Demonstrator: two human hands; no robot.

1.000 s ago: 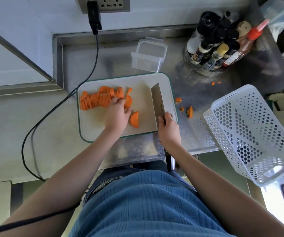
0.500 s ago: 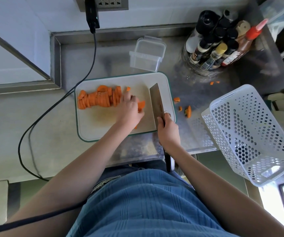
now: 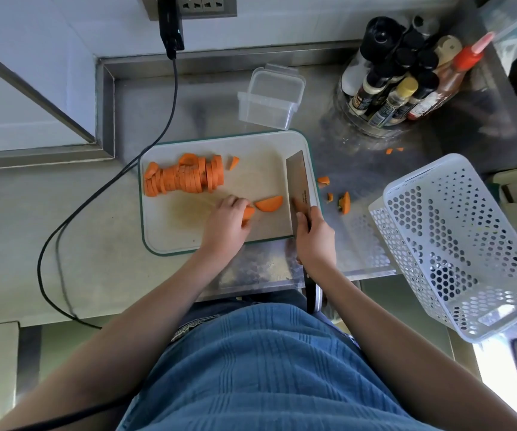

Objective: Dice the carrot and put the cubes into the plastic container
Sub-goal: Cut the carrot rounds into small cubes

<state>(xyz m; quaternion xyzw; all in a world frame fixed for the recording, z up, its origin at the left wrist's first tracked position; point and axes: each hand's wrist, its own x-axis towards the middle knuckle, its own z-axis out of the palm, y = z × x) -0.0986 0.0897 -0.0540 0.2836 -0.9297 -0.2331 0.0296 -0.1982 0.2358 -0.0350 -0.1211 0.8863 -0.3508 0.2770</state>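
In the head view, the left hand (image 3: 229,220) is curling its fingers round a few carrot slices (image 3: 248,213) near the front middle of the board (image 3: 170,231), and a loose half-round (image 3: 269,203) is lying just beside those fingers, between them and the knife (image 3: 299,185). The right hand (image 3: 314,241) is gripping the knife by its handle, with the blade lying along the board's right edge and not cutting anything. A row of slices (image 3: 185,177) is leaning together at the back left of the board, with one small wedge (image 3: 234,162) apart from its right end. Some scraps (image 3: 342,202) are lying off the board on the steel counter (image 3: 360,169), to the right of the blade. The container (image 3: 269,98) is sitting behind the board, near its far right corner, and is looking empty. Judging from this, the slicing is looking finished, but no cubes are showing anywhere: the slices are waiting to be cut into strips and across, batch by batch, and nothing is in the container so far. Most of the job is looking left to do, and the hand seems to be setting up a first small batch under the blade.
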